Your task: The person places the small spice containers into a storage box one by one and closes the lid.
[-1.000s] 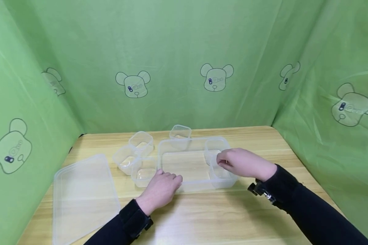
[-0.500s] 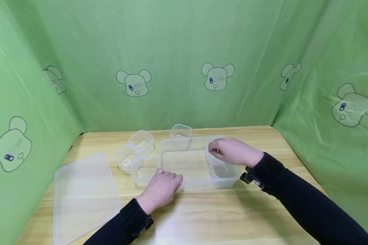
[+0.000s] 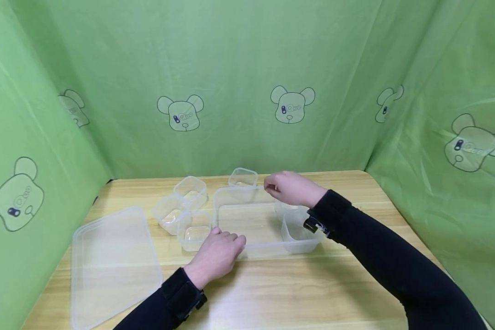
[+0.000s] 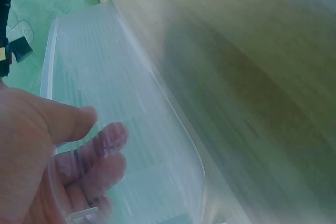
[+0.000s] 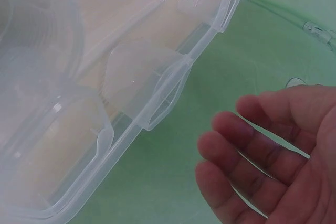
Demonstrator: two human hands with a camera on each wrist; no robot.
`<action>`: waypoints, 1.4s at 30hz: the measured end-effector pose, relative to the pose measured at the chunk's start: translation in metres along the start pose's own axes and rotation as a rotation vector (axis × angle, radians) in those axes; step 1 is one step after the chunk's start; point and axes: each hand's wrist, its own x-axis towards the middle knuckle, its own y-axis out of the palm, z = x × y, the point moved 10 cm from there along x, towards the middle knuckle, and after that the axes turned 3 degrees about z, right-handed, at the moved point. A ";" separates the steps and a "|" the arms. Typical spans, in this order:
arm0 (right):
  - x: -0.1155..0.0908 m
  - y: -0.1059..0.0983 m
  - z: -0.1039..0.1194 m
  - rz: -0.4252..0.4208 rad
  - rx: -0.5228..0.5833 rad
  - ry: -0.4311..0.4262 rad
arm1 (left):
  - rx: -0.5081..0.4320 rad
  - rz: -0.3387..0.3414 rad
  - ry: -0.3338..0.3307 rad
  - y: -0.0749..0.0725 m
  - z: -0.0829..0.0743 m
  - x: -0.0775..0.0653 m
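Note:
A large clear plastic container (image 3: 266,250) stands in the middle of the wooden table. My left hand (image 3: 216,255) grips its near wall at the left. In the left wrist view the thumb lies on one side of that wall (image 4: 142,93), and the fingers show through the plastic. Over the container's back rim hovers my right hand (image 3: 294,188), fingers loosely bent and holding nothing. The right wrist view shows its fingertips (image 5: 215,174) apart from the rim (image 5: 123,148). Two small clear boxes sit inside the container's right end, one in front (image 3: 299,245) and one behind (image 3: 283,210), partly hidden.
Left of the container, three small clear boxes stand close together: a near one (image 3: 195,245), a left one (image 3: 167,217) and a back one (image 3: 195,198). Another small box (image 3: 242,178) is behind it. A flat translucent lid (image 3: 115,266) lies far left. Green curtains (image 3: 239,137) enclose the table.
My right hand has moved back and to the left, from above the front small box to over the container's back rim. The left hand has stayed in place.

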 end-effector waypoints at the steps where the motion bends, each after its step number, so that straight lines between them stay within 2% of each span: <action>1: 0.003 0.000 0.000 0.000 -0.003 0.004 | -0.001 0.002 -0.001 0.000 0.000 0.000; 10: 0.032 0.006 0.000 0.012 -0.021 0.029 | -0.005 0.009 -0.006 0.004 0.001 0.000; 21: 0.079 0.021 -0.009 0.025 -0.022 0.158 | -0.009 -0.011 -0.005 0.001 0.002 0.001; 24: 0.089 0.026 -0.014 0.053 -0.012 0.212 | -0.016 -0.013 -0.004 0.000 0.001 0.000; 29: 0.100 0.039 -0.025 0.113 0.003 0.281 | -0.032 0.018 -0.021 0.003 0.002 0.001; 34: 0.108 0.056 -0.039 0.137 -0.002 0.318 | -0.038 0.037 -0.027 0.006 0.003 0.003; 42: 0.118 0.068 -0.036 0.157 0.004 0.358 | -0.026 0.039 -0.030 0.006 0.004 0.002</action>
